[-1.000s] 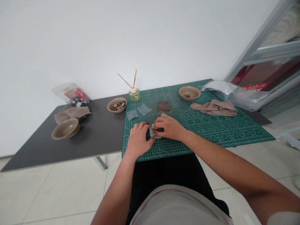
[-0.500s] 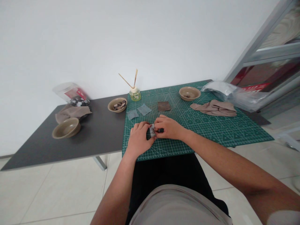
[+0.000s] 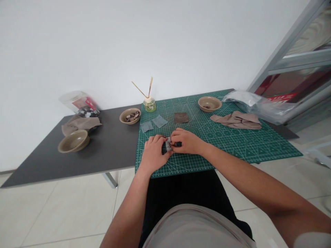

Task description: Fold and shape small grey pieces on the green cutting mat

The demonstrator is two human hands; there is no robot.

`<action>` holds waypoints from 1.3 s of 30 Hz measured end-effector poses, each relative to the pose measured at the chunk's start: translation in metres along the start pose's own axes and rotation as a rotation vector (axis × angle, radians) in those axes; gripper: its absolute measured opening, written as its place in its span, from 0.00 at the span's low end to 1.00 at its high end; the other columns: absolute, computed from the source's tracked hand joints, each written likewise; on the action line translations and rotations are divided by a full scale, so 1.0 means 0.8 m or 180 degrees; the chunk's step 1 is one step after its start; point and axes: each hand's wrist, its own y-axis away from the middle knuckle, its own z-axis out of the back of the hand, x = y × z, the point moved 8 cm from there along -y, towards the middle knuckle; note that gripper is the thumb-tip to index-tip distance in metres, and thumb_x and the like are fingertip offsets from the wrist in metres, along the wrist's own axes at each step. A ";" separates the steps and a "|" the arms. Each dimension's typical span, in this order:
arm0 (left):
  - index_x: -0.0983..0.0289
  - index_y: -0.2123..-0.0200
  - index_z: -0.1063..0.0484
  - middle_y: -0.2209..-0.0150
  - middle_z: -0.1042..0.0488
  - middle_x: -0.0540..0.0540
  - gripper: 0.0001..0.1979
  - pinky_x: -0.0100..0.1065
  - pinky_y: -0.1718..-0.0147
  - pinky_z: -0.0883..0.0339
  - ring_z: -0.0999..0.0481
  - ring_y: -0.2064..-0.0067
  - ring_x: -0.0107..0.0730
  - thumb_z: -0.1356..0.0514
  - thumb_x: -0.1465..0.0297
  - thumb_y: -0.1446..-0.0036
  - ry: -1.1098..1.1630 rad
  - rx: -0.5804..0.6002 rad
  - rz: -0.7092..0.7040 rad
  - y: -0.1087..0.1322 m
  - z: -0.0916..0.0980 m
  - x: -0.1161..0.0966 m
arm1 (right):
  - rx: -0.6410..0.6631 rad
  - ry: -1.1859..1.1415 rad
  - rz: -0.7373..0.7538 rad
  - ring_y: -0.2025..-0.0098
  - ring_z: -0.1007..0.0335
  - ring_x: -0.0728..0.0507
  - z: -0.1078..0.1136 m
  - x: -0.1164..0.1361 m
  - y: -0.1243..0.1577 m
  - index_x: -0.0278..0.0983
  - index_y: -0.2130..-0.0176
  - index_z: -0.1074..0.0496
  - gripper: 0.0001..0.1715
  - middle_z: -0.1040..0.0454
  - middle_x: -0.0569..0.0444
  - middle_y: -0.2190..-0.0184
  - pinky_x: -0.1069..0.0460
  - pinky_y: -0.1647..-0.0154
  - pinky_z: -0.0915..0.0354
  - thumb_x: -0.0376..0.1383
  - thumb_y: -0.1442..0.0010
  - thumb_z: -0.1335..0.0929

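No text was readable. The red sign (image 3: 291, 95) at right bore white characters, too blurred; the red label (image 3: 90, 103) on the clear container (image 3: 68, 99) was too small.

The left hand (image 3: 153, 151) and right hand (image 3: 186, 142) partly cover the grey scrap (image 3: 168, 144); its full outline is hidden. Pieces (image 3: 207, 107) inside the bowl (image 3: 210, 109) on the mat (image 3: 240, 146) are too small to identify. Lettering on the container's red label (image 3: 90, 103) is unreadable. The bottom edge cuts off the left forearm (image 3: 129, 210) and shirt (image 3: 196, 227)
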 end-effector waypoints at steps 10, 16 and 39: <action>0.57 0.52 0.31 0.52 0.29 0.55 0.18 0.47 0.51 0.38 0.34 0.49 0.46 0.36 0.60 0.44 -0.0035 0.0057 0.0100 -0.002 -0.001 0.001 | -0.0022 0.0150 0.0101 0.62 0.34 0.44 -0.001 0.003 -0.002 0.37 0.68 0.24 0.05 0.22 0.51 0.62 0.47 0.55 0.38 0.34 0.39 0.30; 0.58 0.50 0.31 0.51 0.29 0.55 0.19 0.47 0.51 0.38 0.34 0.50 0.46 0.36 0.61 0.44 -0.0096 0.0072 0.0069 -0.001 -0.002 0.001 | -0.0061 0.0021 -0.0041 0.63 0.35 0.45 0.001 -0.002 0.002 0.37 0.73 0.28 0.07 0.26 0.54 0.66 0.49 0.57 0.39 0.32 0.44 0.28; 0.59 0.51 0.30 0.48 0.30 0.56 0.19 0.48 0.48 0.37 0.34 0.48 0.47 0.37 0.60 0.44 0.0040 -0.0001 0.0022 0.000 -0.002 0.003 | -0.0019 -0.0196 0.0198 0.62 0.34 0.46 -0.001 0.004 0.004 0.38 0.70 0.25 0.04 0.24 0.54 0.65 0.50 0.57 0.38 0.33 0.42 0.28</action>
